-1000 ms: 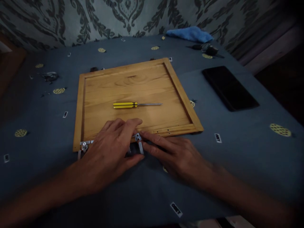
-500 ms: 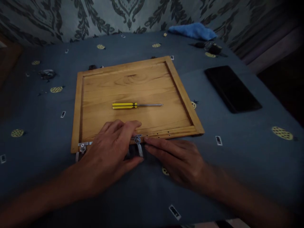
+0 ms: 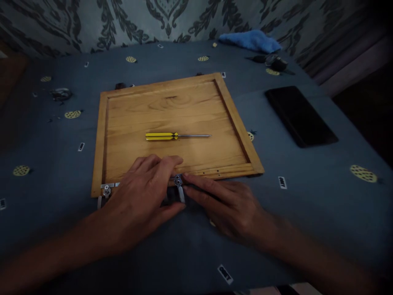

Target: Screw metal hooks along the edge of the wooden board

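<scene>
A wooden framed panel (image 3: 172,110) lies flat on the cloth, with a yellow-handled screwdriver (image 3: 161,136) resting on it. Along its near edge sits a silver metal fitting (image 3: 107,190) with screw heads; its middle is hidden under my left hand (image 3: 141,200). The left fingers lie over the frame edge and the thumb curls below, gripping the fitting. My right hand (image 3: 230,200) has thumb and fingers pressed together at the fitting's right end, close to a round screw joint. Whatever those fingertips pinch, if anything, is hidden.
A black tablet-like slab (image 3: 301,116) lies to the right on the patterned blue cloth (image 3: 322,213). Farther back are a blue rag (image 3: 251,41) and a dark tool (image 3: 274,62). A small shiny bundle (image 3: 61,94) rests at the left.
My right fingertips have slid slightly left along the frame edge, up against the metal fitting, covering a hole that showed before. My left hand holds its place.
</scene>
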